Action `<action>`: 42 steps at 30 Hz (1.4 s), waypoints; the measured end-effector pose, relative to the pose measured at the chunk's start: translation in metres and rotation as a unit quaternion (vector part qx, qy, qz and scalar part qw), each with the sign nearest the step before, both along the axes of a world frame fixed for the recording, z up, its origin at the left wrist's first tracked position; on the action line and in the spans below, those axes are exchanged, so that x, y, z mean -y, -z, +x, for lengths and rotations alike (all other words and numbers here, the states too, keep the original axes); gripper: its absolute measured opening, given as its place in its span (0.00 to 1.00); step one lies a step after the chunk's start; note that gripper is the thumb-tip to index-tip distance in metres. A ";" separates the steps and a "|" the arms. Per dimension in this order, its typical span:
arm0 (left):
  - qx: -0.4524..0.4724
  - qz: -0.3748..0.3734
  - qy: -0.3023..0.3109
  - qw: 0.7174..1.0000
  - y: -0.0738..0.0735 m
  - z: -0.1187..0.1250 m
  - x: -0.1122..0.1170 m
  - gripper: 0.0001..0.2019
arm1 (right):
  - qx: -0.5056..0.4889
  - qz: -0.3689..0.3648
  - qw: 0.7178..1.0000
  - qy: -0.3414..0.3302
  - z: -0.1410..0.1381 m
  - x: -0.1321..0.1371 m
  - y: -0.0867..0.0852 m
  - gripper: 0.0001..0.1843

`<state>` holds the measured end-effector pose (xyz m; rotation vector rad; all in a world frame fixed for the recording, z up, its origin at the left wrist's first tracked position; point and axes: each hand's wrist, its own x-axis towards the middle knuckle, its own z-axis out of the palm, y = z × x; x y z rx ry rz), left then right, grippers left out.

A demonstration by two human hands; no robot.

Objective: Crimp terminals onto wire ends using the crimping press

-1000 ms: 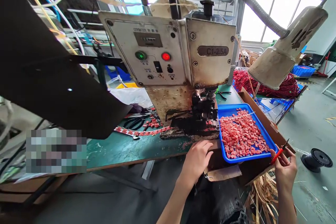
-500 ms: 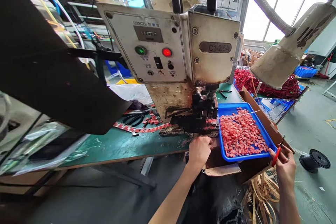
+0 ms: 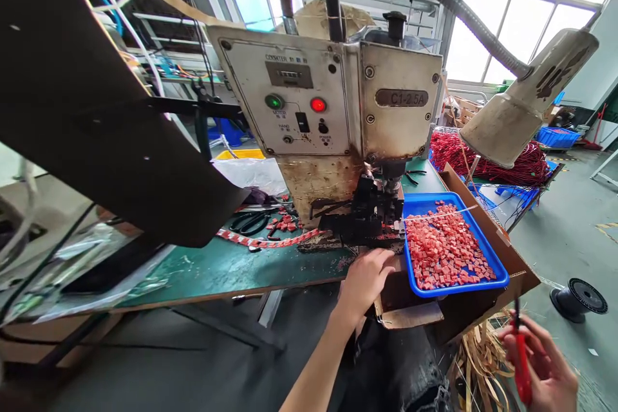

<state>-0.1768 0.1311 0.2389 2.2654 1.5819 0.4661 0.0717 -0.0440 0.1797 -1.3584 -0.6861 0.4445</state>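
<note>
My left hand [image 3: 365, 281] rests with curled fingers on the front edge of the green bench [image 3: 226, 267], just below the black tooling [image 3: 367, 215] of a cream crimping machine [image 3: 338, 103]. Nothing shows in its fingers. My right hand [image 3: 543, 360] is low at the right, away from the bench, closed around a small red-handled tool [image 3: 521, 360]. A blue tray [image 3: 483, 232] full of small red pieces [image 3: 447, 244] sits on a cardboard box [image 3: 512, 264] between the two hands. A strip of red pieces [image 3: 268, 241] runs into the machine from the left.
A cream lamp head [image 3: 521, 109] on a flexible hose hangs over the tray. Scissors [image 3: 248, 222] lie on the bench. A large dark panel [image 3: 96, 116] fills the left. Bundles of red wire [image 3: 487, 161] lie behind; a black spool [image 3: 579, 299] and paper strips [image 3: 483, 360] are on the floor.
My right hand dropped down and to the right, away from the tray's corner, still holding the red tool. My left hand stayed at the machine's base. The view shifted slightly.
</note>
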 end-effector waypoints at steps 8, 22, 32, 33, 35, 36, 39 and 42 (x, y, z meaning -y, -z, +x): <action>0.255 0.135 -0.152 0.945 0.033 -0.083 0.096 0.10 | 0.054 -0.035 0.934 -0.351 -0.103 -0.010 0.038 0.24; 0.172 -0.143 -0.185 0.957 0.164 -0.083 0.154 0.14 | -0.018 -0.148 0.884 -0.443 -0.087 -0.019 0.029 0.21; -0.062 -0.283 0.188 0.938 0.122 -0.032 0.154 0.08 | 0.033 -0.155 0.889 -0.429 -0.074 -0.006 0.024 0.20; -0.092 -0.292 0.204 0.930 0.120 -0.024 0.155 0.09 | 0.036 -0.154 0.888 -0.432 -0.076 -0.005 0.024 0.20; -0.132 -0.295 0.214 0.922 0.117 -0.013 0.157 0.10 | 0.038 -0.151 0.886 -0.436 -0.079 -0.003 0.024 0.20; -0.141 -0.294 0.217 0.920 0.117 -0.010 0.158 0.10 | 0.036 -0.150 0.884 -0.441 -0.080 -0.002 0.025 0.20; -0.148 -0.293 0.215 0.920 0.117 -0.010 0.162 0.09 | 0.023 -0.149 0.879 -0.451 -0.083 -0.001 0.027 0.20; -0.148 -0.301 0.196 0.921 0.123 -0.013 0.169 0.10 | 0.014 -0.152 0.877 -0.455 -0.084 -0.002 0.030 0.20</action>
